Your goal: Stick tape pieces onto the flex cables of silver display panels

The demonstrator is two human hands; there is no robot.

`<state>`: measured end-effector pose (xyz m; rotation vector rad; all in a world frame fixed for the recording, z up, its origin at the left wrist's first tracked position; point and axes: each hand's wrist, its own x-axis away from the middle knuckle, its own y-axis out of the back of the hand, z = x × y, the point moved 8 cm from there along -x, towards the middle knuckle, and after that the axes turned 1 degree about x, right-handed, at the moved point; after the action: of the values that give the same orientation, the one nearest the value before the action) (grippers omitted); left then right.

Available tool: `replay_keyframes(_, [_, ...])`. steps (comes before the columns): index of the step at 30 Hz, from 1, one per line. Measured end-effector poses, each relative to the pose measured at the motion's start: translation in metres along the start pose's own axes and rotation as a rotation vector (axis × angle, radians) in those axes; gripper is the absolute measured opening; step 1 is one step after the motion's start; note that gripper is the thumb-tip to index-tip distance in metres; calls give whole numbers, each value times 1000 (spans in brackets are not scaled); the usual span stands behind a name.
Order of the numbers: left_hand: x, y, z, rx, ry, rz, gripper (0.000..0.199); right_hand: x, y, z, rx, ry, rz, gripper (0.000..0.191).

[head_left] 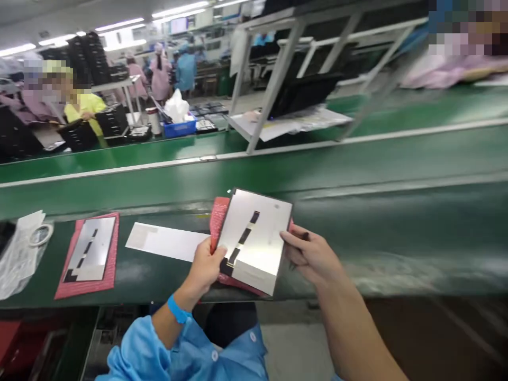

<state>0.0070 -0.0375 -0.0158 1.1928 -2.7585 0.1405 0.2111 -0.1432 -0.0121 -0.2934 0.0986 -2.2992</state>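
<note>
The left hand (204,267) pinches the silver panel (254,238) and a pink foam sheet (219,222) together at lower center, holding them above the green conveyor belt (397,227). The right hand's (311,254) curled fingers meet the panel's opposite edge, steadying it; whether they grip, I cannot tell.

Your grips: two, left grip (204,270) and right grip (313,259). Blue wristband (178,309): one, on your left wrist. Silver panels: two, held panel (254,238) and desk panel (89,248). Pink foam mats: two, held mat (219,222) and desk mat (109,264). On near desk (357,264): one white sheet (159,241), one tape roll (41,234), one clear plastic bag (19,262). Beyond far belt (119,159): one blue crate (180,128). Background co-workers (186,71): about five, you can't count them surely, view blurred.
</note>
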Motion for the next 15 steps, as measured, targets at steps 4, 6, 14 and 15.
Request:
replay_keyframes(4, [-14, 2, -2, -205, 15, 134, 22, -15, 21, -4, -75, -54, -73, 65])
replay_keyframes(6, [-23, 7, -3, -360, 33, 121, 15, -29, 22, -6, -84, -98, -94, 60])
replay_keyframes(14, [-39, 3, -17, -956, -5, -1, 8, -77, 35, -24, 24, -347, -195, 28])
replay_keyframes(15, [-36, 4, -19, -1007, -35, 16, 11, -79, 36, -25, 46, -370, -205, 28])
